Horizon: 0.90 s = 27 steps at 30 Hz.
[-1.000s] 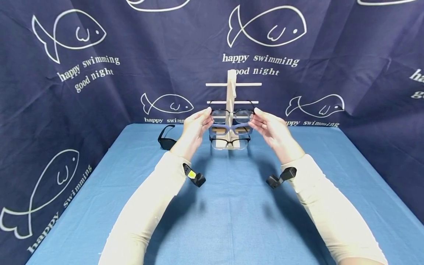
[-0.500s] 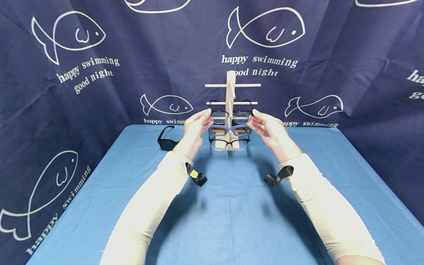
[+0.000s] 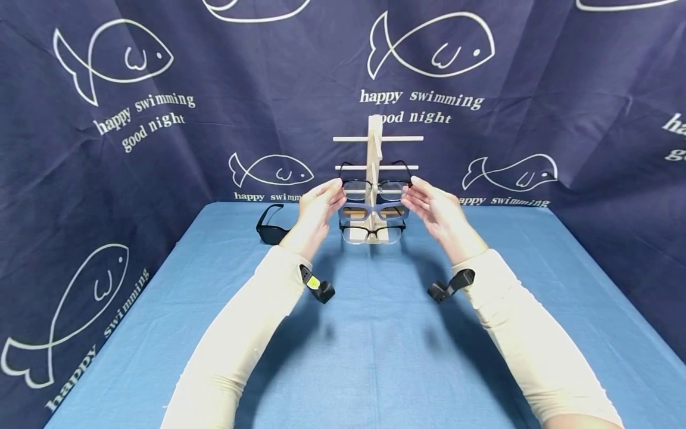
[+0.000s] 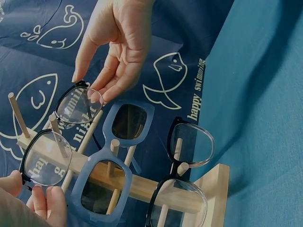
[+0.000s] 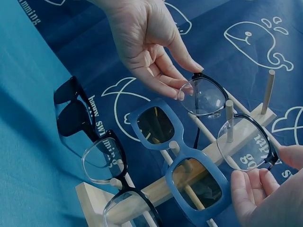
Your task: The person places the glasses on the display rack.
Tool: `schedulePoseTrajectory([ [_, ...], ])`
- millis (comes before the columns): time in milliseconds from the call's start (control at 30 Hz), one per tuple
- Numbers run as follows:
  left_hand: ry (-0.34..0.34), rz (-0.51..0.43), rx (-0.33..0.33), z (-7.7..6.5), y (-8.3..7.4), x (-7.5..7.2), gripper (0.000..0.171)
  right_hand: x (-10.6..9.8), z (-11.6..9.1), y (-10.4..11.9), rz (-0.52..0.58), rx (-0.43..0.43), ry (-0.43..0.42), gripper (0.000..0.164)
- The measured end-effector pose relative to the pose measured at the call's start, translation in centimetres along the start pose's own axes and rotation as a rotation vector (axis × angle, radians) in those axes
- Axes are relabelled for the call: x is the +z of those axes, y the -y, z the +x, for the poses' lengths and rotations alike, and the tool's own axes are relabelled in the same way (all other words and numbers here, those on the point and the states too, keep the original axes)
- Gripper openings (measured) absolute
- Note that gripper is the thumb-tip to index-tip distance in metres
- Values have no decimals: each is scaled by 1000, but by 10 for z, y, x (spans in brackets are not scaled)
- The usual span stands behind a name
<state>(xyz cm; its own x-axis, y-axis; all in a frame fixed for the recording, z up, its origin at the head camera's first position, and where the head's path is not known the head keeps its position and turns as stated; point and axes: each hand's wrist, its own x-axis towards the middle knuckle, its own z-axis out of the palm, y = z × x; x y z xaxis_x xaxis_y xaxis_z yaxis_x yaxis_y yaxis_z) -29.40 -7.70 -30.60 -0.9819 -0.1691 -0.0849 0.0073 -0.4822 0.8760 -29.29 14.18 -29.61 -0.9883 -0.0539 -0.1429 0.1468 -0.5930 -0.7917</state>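
Clear-lensed glasses with a black upper rim (image 3: 393, 189) are held level in front of the wooden display stand (image 3: 375, 128). My left hand (image 3: 313, 214) pinches one outer corner between thumb and fingers. At the opposite corner my right hand (image 3: 439, 211) does likewise. The temples reach back toward the second peg row from the top; whether they rest on a peg I cannot tell. Just below sit blue-framed sunglasses (image 5: 177, 156) on the stand. Lowest on it are black-topped clear glasses (image 4: 173, 182). Both wrist views show the two hands at the held pair's ends.
Black sunglasses (image 3: 271, 233) lie on the blue tablecloth (image 3: 370, 333), left of the stand and partly behind my left hand. The top peg row (image 3: 402, 139) bears no glasses. A dark blue curtain (image 3: 300, 71) with fish drawings hangs close behind.
Both wrists have shifted slightly inward. The held glasses stay at nearly the same place and height, still pinched by both hands; their right temple leans slightly more inward.
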Motion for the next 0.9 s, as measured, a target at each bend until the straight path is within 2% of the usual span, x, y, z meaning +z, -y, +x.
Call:
schedulePoseTrajectory([
  [267,3,-26,-13,-2,0,-5,33,-7,0,1,19,12,22,4],
  [600,14,3,-15,-7,-1,-9,34,-17,-5,0,47,13,20,5],
  [900,21,3,-24,-8,-2,-21,38,-23,-13,-1,110,33,16,10],
])
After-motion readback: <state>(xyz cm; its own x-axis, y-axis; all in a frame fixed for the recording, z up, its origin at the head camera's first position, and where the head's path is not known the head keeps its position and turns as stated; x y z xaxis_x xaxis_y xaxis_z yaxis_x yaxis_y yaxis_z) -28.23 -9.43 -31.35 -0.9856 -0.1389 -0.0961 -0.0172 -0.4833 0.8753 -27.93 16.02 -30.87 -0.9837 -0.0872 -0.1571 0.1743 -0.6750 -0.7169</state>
